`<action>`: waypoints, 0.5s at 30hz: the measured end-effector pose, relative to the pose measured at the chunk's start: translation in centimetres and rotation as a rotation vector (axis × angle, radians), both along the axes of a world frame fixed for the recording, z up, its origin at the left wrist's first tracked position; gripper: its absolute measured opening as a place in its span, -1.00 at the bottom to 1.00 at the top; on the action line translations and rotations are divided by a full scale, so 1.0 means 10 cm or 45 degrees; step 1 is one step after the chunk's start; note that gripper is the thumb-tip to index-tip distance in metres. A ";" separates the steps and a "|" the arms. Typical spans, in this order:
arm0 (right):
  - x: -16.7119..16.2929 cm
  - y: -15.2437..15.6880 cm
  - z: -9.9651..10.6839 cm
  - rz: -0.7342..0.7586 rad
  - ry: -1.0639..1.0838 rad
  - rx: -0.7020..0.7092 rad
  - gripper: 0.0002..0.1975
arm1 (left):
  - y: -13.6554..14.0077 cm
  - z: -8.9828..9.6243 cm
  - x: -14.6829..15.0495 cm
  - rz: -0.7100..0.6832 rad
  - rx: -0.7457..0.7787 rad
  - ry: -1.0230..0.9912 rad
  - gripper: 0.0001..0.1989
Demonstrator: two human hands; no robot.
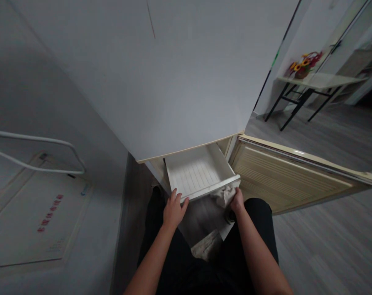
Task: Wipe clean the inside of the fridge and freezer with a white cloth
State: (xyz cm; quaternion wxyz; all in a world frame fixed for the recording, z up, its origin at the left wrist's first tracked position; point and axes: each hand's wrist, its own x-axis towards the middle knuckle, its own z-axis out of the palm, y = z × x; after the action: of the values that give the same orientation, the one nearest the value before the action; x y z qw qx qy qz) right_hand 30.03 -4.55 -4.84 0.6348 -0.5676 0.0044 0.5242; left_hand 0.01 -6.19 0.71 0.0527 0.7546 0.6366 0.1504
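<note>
White plastic forms the freezer drawer [201, 172], pulled out at the centre of the frame beneath the closed upper fridge door [161, 78]. Its floor is ribbed and looks bare, its walls shallow, its front lip pale. The left hand [173, 209] rests on the drawer's front left corner, fingers spread and loosely curled over the rim. The right hand [236, 200] is closed on a crumpled pale cloth [224, 194] pressed against the front right corner. To the right, the lower fridge door [296, 176] stands swung wide, its cream inner lining grooved. Another pale rag [208, 246] lies lower, between the person's knees.
</note>
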 end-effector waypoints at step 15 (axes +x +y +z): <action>0.04 0.07 -0.09 -0.209 -0.107 0.386 -0.47 | -0.01 0.00 0.01 0.003 0.023 -0.003 -0.54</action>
State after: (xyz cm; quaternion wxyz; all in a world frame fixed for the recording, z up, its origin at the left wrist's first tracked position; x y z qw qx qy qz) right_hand 30.41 -3.83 -5.75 0.7535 -0.4846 -0.0547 0.4410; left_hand 0.14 -6.27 0.75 0.0466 0.7541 0.6361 0.1570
